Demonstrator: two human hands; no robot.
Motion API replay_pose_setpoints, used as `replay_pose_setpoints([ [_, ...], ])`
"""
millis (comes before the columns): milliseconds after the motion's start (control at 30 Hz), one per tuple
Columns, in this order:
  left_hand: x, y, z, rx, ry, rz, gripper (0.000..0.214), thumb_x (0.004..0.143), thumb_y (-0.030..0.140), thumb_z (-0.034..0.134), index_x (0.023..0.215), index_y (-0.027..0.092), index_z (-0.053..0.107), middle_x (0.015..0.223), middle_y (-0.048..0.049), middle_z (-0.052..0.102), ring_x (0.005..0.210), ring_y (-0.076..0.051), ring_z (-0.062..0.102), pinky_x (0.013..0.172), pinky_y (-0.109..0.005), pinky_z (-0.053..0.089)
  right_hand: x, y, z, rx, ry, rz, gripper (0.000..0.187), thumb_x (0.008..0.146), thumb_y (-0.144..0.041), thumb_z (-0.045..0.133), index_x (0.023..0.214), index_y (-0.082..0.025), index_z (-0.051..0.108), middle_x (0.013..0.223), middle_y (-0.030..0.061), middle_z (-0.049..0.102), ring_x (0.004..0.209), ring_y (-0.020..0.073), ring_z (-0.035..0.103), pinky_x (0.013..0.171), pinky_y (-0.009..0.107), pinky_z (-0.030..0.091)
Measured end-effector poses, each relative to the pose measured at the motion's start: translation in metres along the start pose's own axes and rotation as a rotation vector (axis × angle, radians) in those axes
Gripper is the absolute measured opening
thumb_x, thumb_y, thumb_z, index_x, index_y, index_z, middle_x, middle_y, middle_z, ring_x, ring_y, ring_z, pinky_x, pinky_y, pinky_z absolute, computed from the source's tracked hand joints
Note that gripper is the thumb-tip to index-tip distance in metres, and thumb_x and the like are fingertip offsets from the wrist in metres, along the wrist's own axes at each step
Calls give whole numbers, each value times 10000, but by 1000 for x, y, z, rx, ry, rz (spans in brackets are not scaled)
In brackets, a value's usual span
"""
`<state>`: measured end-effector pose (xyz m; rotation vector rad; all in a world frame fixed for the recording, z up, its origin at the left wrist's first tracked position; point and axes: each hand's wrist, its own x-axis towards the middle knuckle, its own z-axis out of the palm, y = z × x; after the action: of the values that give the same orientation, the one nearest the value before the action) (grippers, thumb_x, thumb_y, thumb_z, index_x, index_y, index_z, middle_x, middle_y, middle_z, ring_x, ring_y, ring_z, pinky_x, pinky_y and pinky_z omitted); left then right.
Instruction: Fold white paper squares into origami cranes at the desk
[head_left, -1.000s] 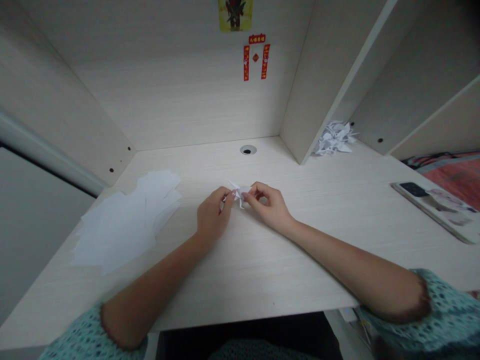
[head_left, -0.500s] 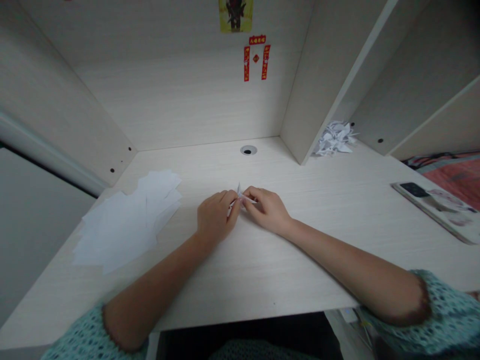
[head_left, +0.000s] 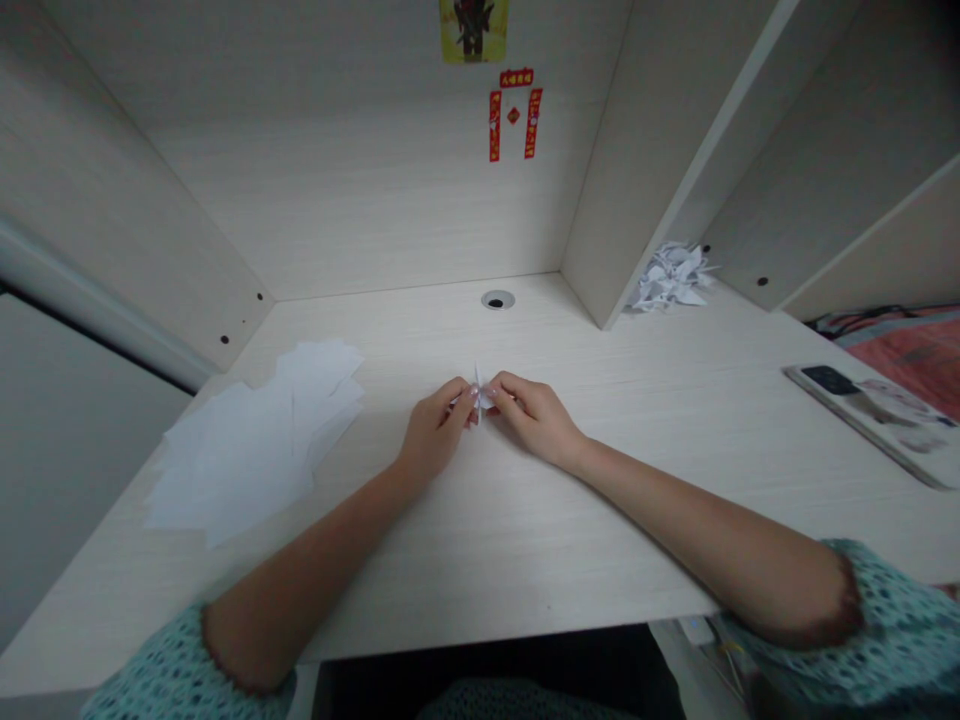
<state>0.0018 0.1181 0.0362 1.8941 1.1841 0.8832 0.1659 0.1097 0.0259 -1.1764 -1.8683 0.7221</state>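
A small folded white paper figure [head_left: 478, 398], pointed at its top, is held between my two hands above the middle of the desk. Thumb and fingers of my left hand [head_left: 435, 428] pinch its left side. On the opposite side, my right hand [head_left: 538, 418] grips it the same way, fingertips close to those of the left. Much of the paper is covered by my fingers, so its exact shape is hard to make out.
Loose white paper sheets [head_left: 255, 440] lie spread at the left. Several folded white papers [head_left: 671, 277] are heaped behind the upright divider [head_left: 645, 170]. A phone [head_left: 874, 420] rests at the right near a red cloth [head_left: 911, 355]. A cable hole [head_left: 498, 300] sits at the back.
The left hand has turned and its thumb has moved up along the paper. The folded paper now stands narrower and more upright between the fingers. My right hand has barely shifted.
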Motion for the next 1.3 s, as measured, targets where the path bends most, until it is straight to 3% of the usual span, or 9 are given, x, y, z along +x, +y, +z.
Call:
replay_pose_setpoints([
  [133,0,1,0,-80,-19,-5,340,880,408,379,649,188,498,605,20,508,591,-113,483,604,-235,373,1,1,3,180,4,47,274,873,-436,465,763,-206,567,682,-3,591,664,141,547,641,247,412],
  [233,2,-2,1,-253,-35,-20,344,872,415,398,644,178,498,604,19,496,576,-105,456,578,-231,362,5,4,6,420,17,86,329,852,-466,488,685,-186,533,645,-6,551,640,134,526,638,256,416],
  [400,7,-6,3,-567,-110,-118,313,843,416,459,663,165,508,619,13,494,566,-96,449,526,-221,341,10,8,7,726,-78,114,368,814,-508,530,646,-181,521,625,-5,533,609,139,501,655,293,410],
  [800,5,-1,1,-859,-72,-191,303,777,418,577,643,157,500,602,14,504,552,-90,458,541,-229,354,11,9,5,877,-123,123,340,846,-446,519,640,-175,534,617,-9,523,584,125,462,664,278,363],
  [1300,5,-3,3,-957,-41,-223,294,766,418,588,651,159,508,590,19,488,537,-88,441,545,-236,351,12,11,7,940,-117,151,320,819,-450,554,645,-182,532,585,-16,514,570,128,456,621,271,341],
])
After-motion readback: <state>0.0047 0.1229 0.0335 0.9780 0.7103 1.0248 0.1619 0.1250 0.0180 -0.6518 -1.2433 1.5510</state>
